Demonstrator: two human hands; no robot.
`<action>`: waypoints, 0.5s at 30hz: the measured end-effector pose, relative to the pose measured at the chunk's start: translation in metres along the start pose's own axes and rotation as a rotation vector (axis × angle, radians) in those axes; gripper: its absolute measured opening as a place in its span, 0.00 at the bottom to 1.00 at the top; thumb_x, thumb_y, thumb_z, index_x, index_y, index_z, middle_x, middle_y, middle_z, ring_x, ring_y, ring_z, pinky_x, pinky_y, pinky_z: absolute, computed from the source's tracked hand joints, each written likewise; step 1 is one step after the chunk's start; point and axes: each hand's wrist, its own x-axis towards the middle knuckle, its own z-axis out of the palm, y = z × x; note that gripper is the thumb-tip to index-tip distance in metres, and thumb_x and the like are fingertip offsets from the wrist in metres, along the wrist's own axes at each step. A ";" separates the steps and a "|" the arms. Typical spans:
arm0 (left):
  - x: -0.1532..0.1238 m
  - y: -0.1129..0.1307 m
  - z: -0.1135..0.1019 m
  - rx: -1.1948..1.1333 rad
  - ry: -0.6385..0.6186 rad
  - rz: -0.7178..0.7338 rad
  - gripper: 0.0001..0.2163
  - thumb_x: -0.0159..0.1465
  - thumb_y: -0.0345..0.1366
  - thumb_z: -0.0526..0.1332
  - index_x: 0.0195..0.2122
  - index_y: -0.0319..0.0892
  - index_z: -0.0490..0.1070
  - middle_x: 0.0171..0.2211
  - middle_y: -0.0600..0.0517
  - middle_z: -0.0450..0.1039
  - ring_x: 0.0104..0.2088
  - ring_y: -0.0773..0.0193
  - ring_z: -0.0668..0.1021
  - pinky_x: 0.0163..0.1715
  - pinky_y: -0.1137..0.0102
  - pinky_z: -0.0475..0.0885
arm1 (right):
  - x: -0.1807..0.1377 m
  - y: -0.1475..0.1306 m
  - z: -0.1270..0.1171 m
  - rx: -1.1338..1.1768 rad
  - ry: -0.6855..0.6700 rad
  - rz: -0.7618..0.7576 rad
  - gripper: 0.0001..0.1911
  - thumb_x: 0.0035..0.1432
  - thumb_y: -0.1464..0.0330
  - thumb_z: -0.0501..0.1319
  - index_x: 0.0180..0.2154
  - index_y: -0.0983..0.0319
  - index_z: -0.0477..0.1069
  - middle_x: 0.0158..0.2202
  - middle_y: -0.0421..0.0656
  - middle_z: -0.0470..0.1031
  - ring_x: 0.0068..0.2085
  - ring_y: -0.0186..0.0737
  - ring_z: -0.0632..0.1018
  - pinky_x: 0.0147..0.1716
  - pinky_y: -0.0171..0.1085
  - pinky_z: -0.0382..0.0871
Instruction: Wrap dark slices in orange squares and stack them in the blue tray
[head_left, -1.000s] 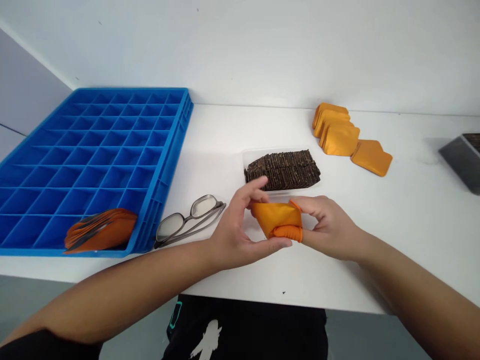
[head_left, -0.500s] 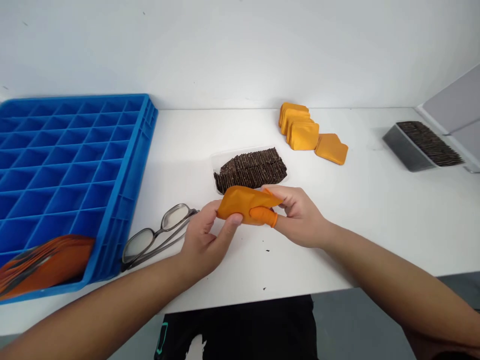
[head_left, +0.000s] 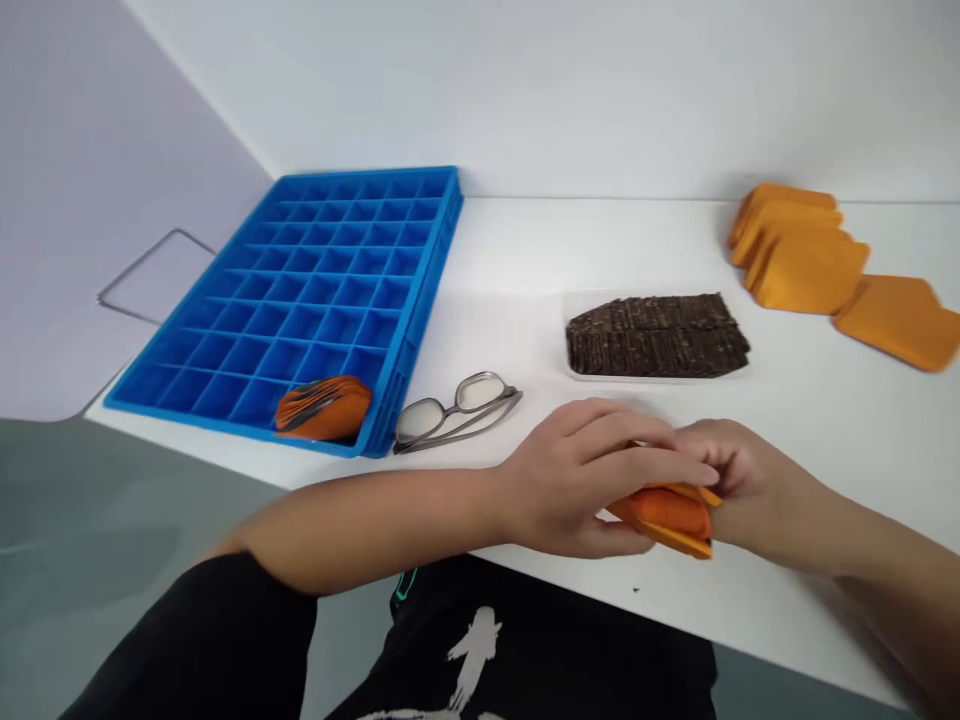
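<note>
Above the front part of the table, both hands are closed on one small orange pouch (head_left: pixel 686 542). My left hand (head_left: pixel 574 475) lies over it from the left, its fingers reaching across the top and its thumb underneath. My right hand (head_left: pixel 739 470) grips from the right with curled fingers; its thumb wears an orange finger cot (head_left: pixel 675 512) and rests between the pouch's sides. Part of the pouch is hidden under the left fingers. Just beyond the hands, a clear plastic tray (head_left: pixel 577 302) holds rows of thin dark brown pieces (head_left: pixel 656 340).
A blue compartment crate (head_left: pixel 397 345) stands left, with a bunch of orange pouches (head_left: pixel 330 408) in its near right corner. Folded eyeglasses (head_left: pixel 454 410) lie beside it. More orange pouches (head_left: pixel 810 260) are piled at the back right. Dark crumbs dot the table (head_left: pixel 517 260).
The view has swung left, so more of the crate shows. My left hand has moved over the pouch, covering much of it, and the pouch has turned between the hands.
</note>
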 end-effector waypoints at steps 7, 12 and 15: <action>-0.002 -0.001 -0.003 -0.049 -0.027 -0.150 0.18 0.69 0.40 0.63 0.57 0.38 0.69 0.50 0.47 0.80 0.53 0.65 0.81 0.56 0.69 0.75 | -0.003 0.006 -0.006 -0.010 0.118 0.008 0.15 0.58 0.54 0.72 0.30 0.58 0.81 0.27 0.43 0.75 0.29 0.34 0.71 0.27 0.31 0.68; -0.004 -0.007 0.000 -0.067 -0.119 -0.318 0.20 0.72 0.48 0.60 0.60 0.42 0.68 0.51 0.48 0.81 0.55 0.61 0.81 0.62 0.63 0.73 | -0.014 0.012 -0.024 -0.288 0.299 -0.179 0.12 0.62 0.53 0.68 0.33 0.53 0.80 0.25 0.43 0.73 0.28 0.39 0.74 0.26 0.34 0.74; -0.004 -0.006 0.001 -0.017 -0.134 -0.333 0.20 0.73 0.46 0.59 0.60 0.40 0.68 0.54 0.47 0.80 0.58 0.60 0.79 0.64 0.64 0.72 | -0.017 0.020 -0.023 -0.393 0.341 -0.221 0.12 0.59 0.56 0.69 0.46 0.47 0.82 0.34 0.43 0.80 0.33 0.46 0.80 0.29 0.39 0.80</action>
